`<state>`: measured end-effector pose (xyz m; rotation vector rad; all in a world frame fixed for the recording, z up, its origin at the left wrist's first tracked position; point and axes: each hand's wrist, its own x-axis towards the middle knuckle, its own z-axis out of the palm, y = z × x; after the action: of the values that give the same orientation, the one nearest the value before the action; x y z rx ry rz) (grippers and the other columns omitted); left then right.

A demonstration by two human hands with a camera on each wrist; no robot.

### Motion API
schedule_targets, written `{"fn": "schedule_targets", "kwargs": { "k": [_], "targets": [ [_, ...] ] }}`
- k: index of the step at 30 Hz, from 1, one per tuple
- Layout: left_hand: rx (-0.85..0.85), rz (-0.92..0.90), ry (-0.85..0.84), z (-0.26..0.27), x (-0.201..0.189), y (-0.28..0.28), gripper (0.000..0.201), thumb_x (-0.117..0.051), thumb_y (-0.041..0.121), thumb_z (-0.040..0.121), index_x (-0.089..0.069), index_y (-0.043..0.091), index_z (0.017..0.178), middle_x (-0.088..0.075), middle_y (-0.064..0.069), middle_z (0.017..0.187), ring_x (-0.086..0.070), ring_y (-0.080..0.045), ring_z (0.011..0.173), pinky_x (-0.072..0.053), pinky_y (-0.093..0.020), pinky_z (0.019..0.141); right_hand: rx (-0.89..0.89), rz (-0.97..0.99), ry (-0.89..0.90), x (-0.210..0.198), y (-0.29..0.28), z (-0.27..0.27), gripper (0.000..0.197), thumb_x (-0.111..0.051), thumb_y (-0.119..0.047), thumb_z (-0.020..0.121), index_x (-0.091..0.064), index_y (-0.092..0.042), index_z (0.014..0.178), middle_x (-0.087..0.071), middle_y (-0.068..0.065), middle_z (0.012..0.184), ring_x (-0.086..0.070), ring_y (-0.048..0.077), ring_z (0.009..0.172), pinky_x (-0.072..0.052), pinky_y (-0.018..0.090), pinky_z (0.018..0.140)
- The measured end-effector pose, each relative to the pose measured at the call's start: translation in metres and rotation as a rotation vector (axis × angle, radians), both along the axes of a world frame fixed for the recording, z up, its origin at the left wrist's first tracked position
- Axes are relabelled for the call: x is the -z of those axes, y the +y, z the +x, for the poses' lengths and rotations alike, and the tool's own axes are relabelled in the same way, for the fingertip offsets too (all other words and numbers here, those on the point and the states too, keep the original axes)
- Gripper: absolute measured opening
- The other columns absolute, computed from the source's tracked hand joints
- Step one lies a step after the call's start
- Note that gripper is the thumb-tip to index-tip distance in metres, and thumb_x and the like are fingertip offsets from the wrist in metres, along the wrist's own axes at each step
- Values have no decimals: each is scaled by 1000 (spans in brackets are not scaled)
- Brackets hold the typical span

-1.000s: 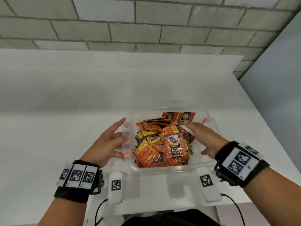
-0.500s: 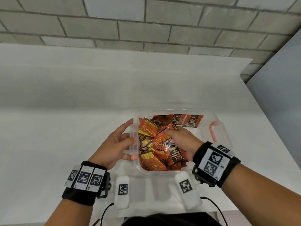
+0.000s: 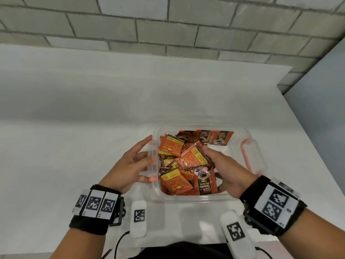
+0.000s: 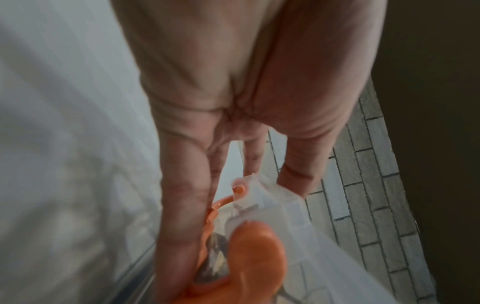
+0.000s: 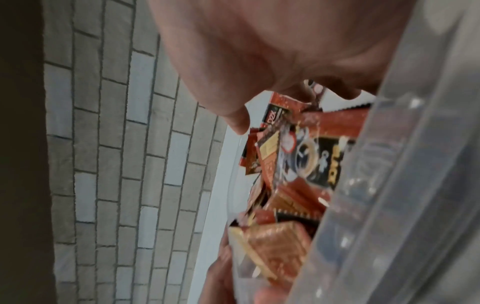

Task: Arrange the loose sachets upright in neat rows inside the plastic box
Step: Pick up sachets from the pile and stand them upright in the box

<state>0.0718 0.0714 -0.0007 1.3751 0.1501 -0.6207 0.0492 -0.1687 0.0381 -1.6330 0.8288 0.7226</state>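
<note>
Bare forearms, no sleeves. Left hand (image 3: 128,165) and right hand (image 3: 226,171) bare. Each wrist carries a black strap (image 3: 89,223) with white plates (image 3: 96,203) printed with black square codes. Black frame and screws beside plates.

Sachets (image 3: 183,161) lie in the box (image 3: 194,200), left hand (image 3: 128,165) beside its left wall.

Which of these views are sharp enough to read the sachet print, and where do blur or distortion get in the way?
Head view: sharp, evenly lit, the orange coffee sachets readable in the clear plastic box, brick lines bowed by the wide lens. Left wrist view: soft throughout, the left hand and the orange latch blurred. Right wrist view: motion-smeared, print only partly legible, the box wall a hazy foreground band.
</note>
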Motion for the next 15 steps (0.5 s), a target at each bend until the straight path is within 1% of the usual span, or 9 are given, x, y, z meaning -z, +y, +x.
{"fn": "schedule_targets", "kwargs": {
  "k": [1, 2, 4, 5, 7, 9, 11, 12, 15],
  "targets": [
    [-1, 1, 1, 0, 1, 0, 60, -61, 13, 87, -43, 39, 138, -71, -6, 110, -69, -28, 99, -57, -51, 74, -15, 24, 6, 4, 2, 0, 100, -58, -84, 59, -34, -35, 143, -41, -3, 147, -39, 27, 133, -27, 64, 106],
    [-2, 4, 1, 0, 1, 0, 58, -59, 11, 89, -43, 39, 138, -71, -6, 109, -69, -28, 99, -57, -50, 73, -23, 35, 5, 7, 5, 2, 105, -58, -85, 57, -30, -35, 145, -44, -3, 144, -43, 26, 130, -26, 63, 107],
    [-3, 12, -3, 1, 2, 1, 57, -57, 10, 91, -43, 39, 138, -71, -5, 109, -69, -27, 98, -57, -49, 72, -31, 58, -2, 8, 12, 5, 104, -58, -81, 61, -24, -35, 147, -53, -3, 122, -49, 23, 121, -23, 61, 110],
    [-2, 14, -5, 1, 2, 1, 57, -57, 10, 91, -43, 39, 138, -71, -5, 109, -69, -27, 98, -57, -48, 71, -34, 62, -4, 8, 13, 7, 109, -59, -82, 56, -22, -34, 147, -53, -4, 119, -47, 23, 122, -22, 61, 110],
    [-1, 14, -8, 1, 2, 1, 57, -57, 10, 90, -44, 39, 138, -71, -5, 109, -69, -26, 97, -57, -47, 70, -75, 71, 12, 3, 14, 7, 116, -58, -86, 51, -20, -36, 148, -45, -4, 137, -38, 28, 133, -21, 65, 108],
    [-5, 14, -6, 1, 3, 0, 58, -58, 10, 89, -44, 39, 137, -71, -5, 108, -70, -25, 95, -57, -46, 68, -108, 56, 30, -6, 10, 5, 105, -54, -87, 58, -26, -37, 146, -33, 1, 152, -29, 33, 139, -23, 68, 105],
    [-2, 19, -4, 1, 1, 1, 58, -59, 11, 88, -44, 39, 137, -71, -4, 107, -70, -25, 94, -57, -47, 69, -85, 29, 15, -15, 1, 5, 83, -45, -76, 77, -27, -34, 147, -21, 4, 157, -21, 36, 142, -23, 66, 106],
    [2, 23, -3, 1, 0, 1, 59, -59, 10, 88, -44, 39, 137, -71, -5, 108, -70, -25, 94, -57, -47, 69, -57, 7, -15, -18, -5, 8, 77, -42, -70, 84, -25, -33, 148, -18, 4, 158, -20, 35, 142, -23, 64, 106],
    [11, 55, -3, 6, -4, 2, 64, -59, 2, 88, -42, 37, 140, -68, -5, 114, -70, -25, 92, -58, -44, 64, 93, -100, -106, -24, -28, 25, 65, -44, -55, 93, -26, -26, 148, -21, 3, 157, -25, 32, 141, -25, 60, 109]
  ]
}}
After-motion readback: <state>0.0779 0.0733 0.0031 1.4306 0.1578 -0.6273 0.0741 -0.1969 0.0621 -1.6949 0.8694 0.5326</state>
